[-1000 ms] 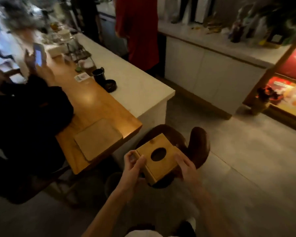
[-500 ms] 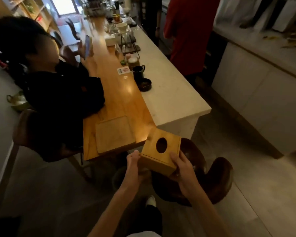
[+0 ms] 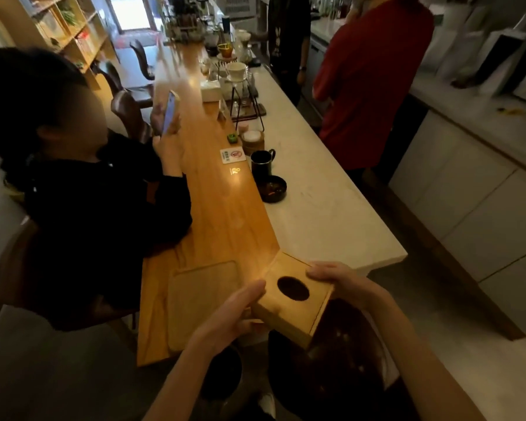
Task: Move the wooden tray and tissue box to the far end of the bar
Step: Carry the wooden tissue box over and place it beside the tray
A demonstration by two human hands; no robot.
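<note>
A wooden tissue box (image 3: 289, 311) with an oval hole in its top is held at the near end of the bar, over its right corner. My left hand (image 3: 228, 320) grips its left side and my right hand (image 3: 337, 278) grips its far right edge. The flat wooden tray (image 3: 201, 299) lies on the wooden bar top (image 3: 222, 208) just left of the box, near the bar's near end. The box's underside is hidden.
A seated person in black (image 3: 88, 192) leans on the bar's left side holding a phone. A black mug (image 3: 261, 164), a dark bowl (image 3: 273, 188), a card and coffee gear stand further along. Someone in red (image 3: 368, 80) stands behind the white counter (image 3: 325, 214). A dark stool (image 3: 340, 360) sits below the box.
I have stepped closer to the bar and raised the tissue box up and forward, from over the stool to the bar's near corner beside the tray. Both hands keep hold.
</note>
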